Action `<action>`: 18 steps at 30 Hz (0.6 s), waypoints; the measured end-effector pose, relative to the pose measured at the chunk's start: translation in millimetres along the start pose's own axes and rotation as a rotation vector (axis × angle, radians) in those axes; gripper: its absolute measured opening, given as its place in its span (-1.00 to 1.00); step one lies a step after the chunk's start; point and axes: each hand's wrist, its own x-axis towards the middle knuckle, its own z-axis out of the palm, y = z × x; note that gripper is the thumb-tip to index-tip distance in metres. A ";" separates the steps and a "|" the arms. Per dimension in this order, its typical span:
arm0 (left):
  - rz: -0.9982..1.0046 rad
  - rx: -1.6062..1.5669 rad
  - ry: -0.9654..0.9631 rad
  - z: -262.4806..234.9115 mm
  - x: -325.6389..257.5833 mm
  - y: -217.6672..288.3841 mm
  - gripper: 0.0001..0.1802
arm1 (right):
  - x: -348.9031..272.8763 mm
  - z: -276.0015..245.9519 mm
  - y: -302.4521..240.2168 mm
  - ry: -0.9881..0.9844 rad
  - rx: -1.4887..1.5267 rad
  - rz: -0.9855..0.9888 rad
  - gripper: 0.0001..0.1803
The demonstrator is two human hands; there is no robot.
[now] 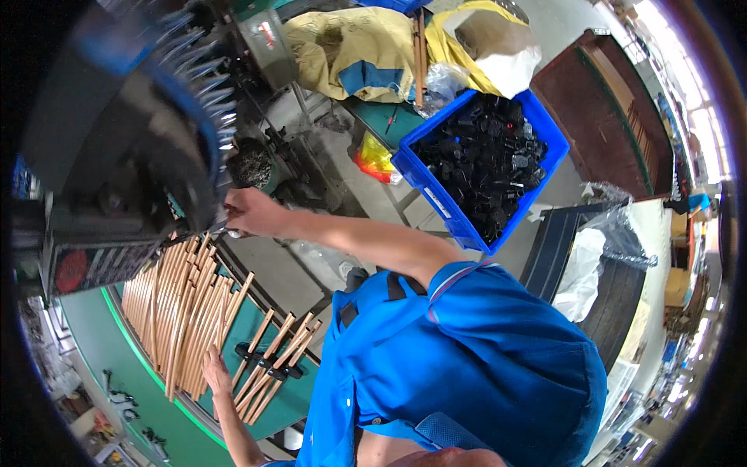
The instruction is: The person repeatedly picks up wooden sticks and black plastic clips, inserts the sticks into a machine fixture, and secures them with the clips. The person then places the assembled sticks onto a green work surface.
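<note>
My left hand point(217, 372) rests at the near end of a spread of copper-coloured tubes point(175, 311), its fingers stretched out against them. Whether it has hold of a single tube is hard to make out. My right hand point(255, 212) is at the edge of a dark machine point(132, 156), its fingers closed at the machine's lower right side. What they grip there is too small and partly hidden. Beside my left hand lies a smaller group of tubes point(274, 366) with black fittings point(268, 364) on them.
The tubes lie on a green table point(101, 335) with a bright green edge. A blue crate point(420, 175) full of black parts stands beyond my right arm. Yellow sacks point(350, 50) lie at the back. A dark red wooden box point(576, 109) stands at the far right.
</note>
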 end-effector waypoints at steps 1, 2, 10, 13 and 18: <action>0.065 0.026 0.057 -18.5 5.1 19.6 -0.67 | -19.6 -28.2 3.6 0.039 -0.210 -0.123 -0.68; 0.125 -0.006 0.105 -30.9 6.4 38.5 -0.66 | -42.6 -64.3 5.8 0.073 -0.428 -0.239 -0.67; 0.362 -0.177 0.086 -65.4 11.1 215.9 -0.66 | -312.0 -393.7 16.4 0.568 -1.318 1.042 -0.43; 0.454 -0.266 0.092 -72.7 41.2 262.5 -0.71 | -342.2 -406.9 57.3 0.617 -1.066 1.090 -0.45; 0.499 -0.370 0.140 -82.9 66.5 301.6 -0.71 | -334.0 -389.0 44.7 0.862 -0.593 0.726 -0.65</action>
